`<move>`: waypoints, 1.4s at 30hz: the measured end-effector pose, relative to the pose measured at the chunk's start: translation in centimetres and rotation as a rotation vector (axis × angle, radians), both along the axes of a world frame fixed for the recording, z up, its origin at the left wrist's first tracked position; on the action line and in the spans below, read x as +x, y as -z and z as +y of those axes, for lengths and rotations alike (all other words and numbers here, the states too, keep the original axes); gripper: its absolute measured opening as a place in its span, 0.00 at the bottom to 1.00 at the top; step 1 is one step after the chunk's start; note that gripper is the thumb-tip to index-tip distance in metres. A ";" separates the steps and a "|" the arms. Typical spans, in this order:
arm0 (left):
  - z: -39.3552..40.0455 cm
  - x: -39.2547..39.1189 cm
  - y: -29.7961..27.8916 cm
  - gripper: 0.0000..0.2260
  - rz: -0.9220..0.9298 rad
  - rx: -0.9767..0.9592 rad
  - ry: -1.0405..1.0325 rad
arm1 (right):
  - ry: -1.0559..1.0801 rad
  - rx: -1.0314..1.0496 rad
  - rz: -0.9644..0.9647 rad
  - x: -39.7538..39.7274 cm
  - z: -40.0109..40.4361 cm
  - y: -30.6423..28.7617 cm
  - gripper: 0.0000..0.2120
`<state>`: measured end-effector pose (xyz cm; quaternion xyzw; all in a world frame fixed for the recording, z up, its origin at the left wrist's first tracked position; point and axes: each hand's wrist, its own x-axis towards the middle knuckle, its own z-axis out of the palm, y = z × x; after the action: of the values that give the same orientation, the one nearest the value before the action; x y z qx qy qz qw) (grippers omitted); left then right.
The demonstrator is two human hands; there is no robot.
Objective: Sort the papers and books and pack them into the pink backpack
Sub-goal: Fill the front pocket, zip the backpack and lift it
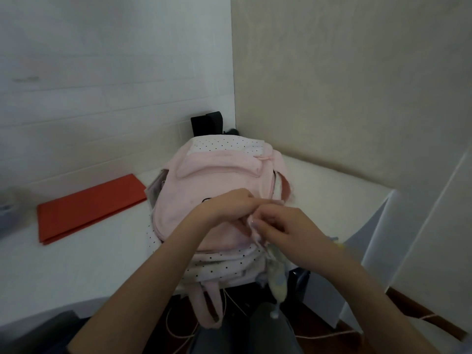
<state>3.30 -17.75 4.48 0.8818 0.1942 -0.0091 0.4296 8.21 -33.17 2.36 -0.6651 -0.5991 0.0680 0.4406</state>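
Both hands, left (224, 205) and right (278, 228), pinch the pink backpack (217, 182) zipper — best brace the fabric, pull smoothly.

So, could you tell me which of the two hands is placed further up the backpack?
The left hand: it rests higher on the pink backpack, by the zip line, while the right hand pinches fabric lower, nearer the dangling charm.

Table (76, 264) bare left of backpack (217, 180) except red folder (89, 208); walls close behind, right.
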 end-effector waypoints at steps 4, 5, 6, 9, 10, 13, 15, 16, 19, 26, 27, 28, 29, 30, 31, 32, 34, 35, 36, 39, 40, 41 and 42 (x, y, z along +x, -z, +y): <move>0.6 -1.5 -0.3 0.13 -0.024 -0.019 0.060 | -0.081 -0.128 -0.095 -0.9 0.9 0.3 0.14; 0.7 -1.9 -0.5 0.11 -0.010 -0.052 0.083 | -0.071 -0.110 -0.058 -0.8 0.8 0.3 0.15; 0.8 -2.3 -0.6 0.09 0.011 -0.092 0.105 | -0.045 -0.057 -0.013 -0.5 0.7 0.3 0.17; 0.7 -2.9 -0.4 0.04 0.021 -0.171 0.110 | 0.140 0.120 -0.129 1.6 0.5 0.1 0.20; 0.5 -3.0 -0.3 0.04 0.014 -0.167 0.092 | 0.188 0.104 -0.244 2.3 0.6 0.0 0.21; -0.3 -2.7 0.3 0.07 0.038 -0.200 0.061 | 0.170 -0.151 -0.495 3.8 1.6 0.1 0.23; -0.6 -2.4 0.2 0.10 0.038 -0.267 0.027 | 0.203 -0.195 -0.581 3.7 2.7 0.4 0.14; -0.8 -2.4 0.1 0.11 0.012 -0.297 0.009 | 0.235 -0.164 -0.612 3.6 3.2 0.6 0.11; -1.1 -2.7 -0.1 0.11 -0.105 -0.364 -0.027 | 0.336 -0.017 -0.686 3.8 4.2 1.3 0.05; 1.6 -6.5 -1.0 0.07 -0.208 -0.175 -0.038 | 0.565 0.051 -0.628 7.7 4.6 -0.4 0.06; 2.2 -7.2 -0.9 0.07 -0.211 -0.172 -0.043 | 0.589 0.029 -0.608 8.1 4.7 -0.8 0.04; 2.7 -7.8 -0.8 0.08 -0.214 -0.165 -0.060 | 0.605 -0.016 -0.581 8.1 5.0 -1.1 0.03; 2.9 -8.2 -0.5 0.08 -0.222 -0.148 -0.090 | 0.612 -0.073 -0.561 7.8 5.3 -1.5 0.02; 3.0 -8.3 -0.2 0.08 -0.234 -0.134 -0.128 | 0.596 -0.116 -0.556 7.3 5.5 -1.8 0.02; 3.0 -8.3 0.1 0.09 -0.247 -0.134 -0.161 | 0.538 -0.135 -0.557 6.9 5.5 -1.9 0.04; 3.0 -8.3 0.4 0.09 -0.263 -0.157 -0.176 | 0.430 -0.143 -0.539 6.3 5.5 -1.9 0.05; 2.6 -8.1 0.3 0.10 -0.299 -0.248 -0.148 | 0.150 -0.172 -0.461 4.3 5.2 -2.1 0.06; 2.4 -8.0 0.0 0.11 -0.304 -0.283 -0.111 | 0.050 -0.195 -0.448 3.2 5.2 -2.1 0.07; 2.2 -8.0 -0.4 0.12 -0.298 -0.296 -0.068 | 0.010 -0.210 -0.460 2.4 5.4 -2.1 0.12; 2.2 -8.3 -1.7 0.13 -0.250 -0.210 0.031 | 0.021 -0.243 -0.477 1.4 6.1 -2.3 0.24; 2.3 -8.5 -2.0 0.13 -0.236 -0.177 0.049 | -0.004 -0.244 -0.432 1.6 6.2 -2.5 0.23; 2.4 -8.7 -2.0 0.12 -0.228 -0.159 0.060 | -0.042 -0.238 -0.380 1.8 6.3 -2.7 0.21; 2.5 -9.0 -2.1 0.12 -0.226 -0.151 0.060 | -0.084 -0.229 -0.327 2.0 6.4 -2.9 0.20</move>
<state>-5.71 -15.24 6.53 0.8477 0.1168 0.0628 0.5135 10.20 -26.78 5.26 -0.6873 -0.6784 0.0451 0.2555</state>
